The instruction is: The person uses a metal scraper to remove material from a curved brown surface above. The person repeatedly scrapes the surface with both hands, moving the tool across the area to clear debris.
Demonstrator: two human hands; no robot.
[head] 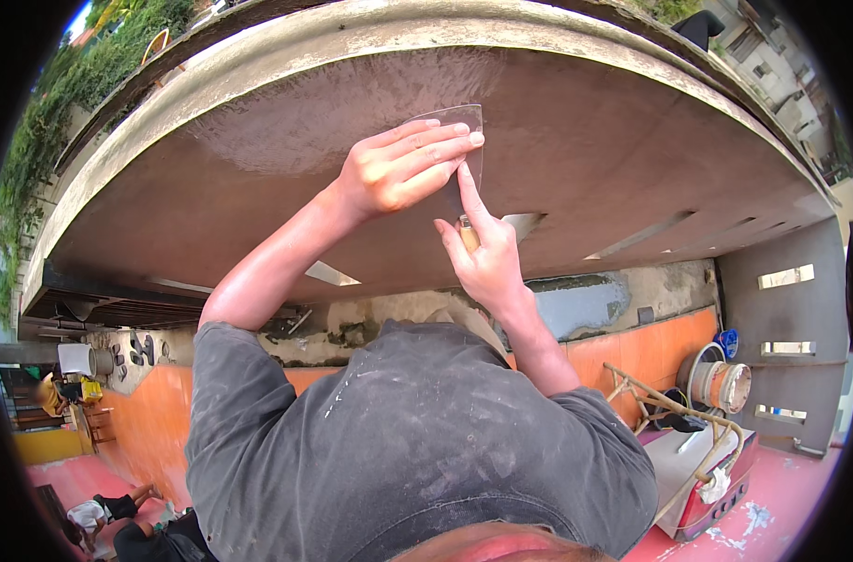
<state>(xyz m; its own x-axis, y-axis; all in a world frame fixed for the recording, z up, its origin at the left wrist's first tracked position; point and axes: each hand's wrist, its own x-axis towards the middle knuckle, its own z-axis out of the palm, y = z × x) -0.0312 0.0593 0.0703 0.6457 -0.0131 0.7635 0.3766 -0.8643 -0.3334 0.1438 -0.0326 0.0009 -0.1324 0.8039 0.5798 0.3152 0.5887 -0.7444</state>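
My right hand (486,253) holds a trowel by its wooden handle (469,237), the index finger stretched forward along it. The trowel's thin, broad blade (473,118) lies against the brown-grey plastered wall (609,147). Flat across that blade rest the straight fingers of my left hand (402,165); its thumb is hidden. To the blade's left, a patch of plaster (314,116) looks wet and rough with streaks. Plaster to the right of the blade appears smoother and darker.
A pale ledge (370,31) tops the wall, which has slanted slots (641,235). Below are a puddle (581,309) and orange tiles (602,344). At right stand buckets (727,386), a wooden frame (679,407) and a red-sided box (707,485). People (93,516) are at lower left.
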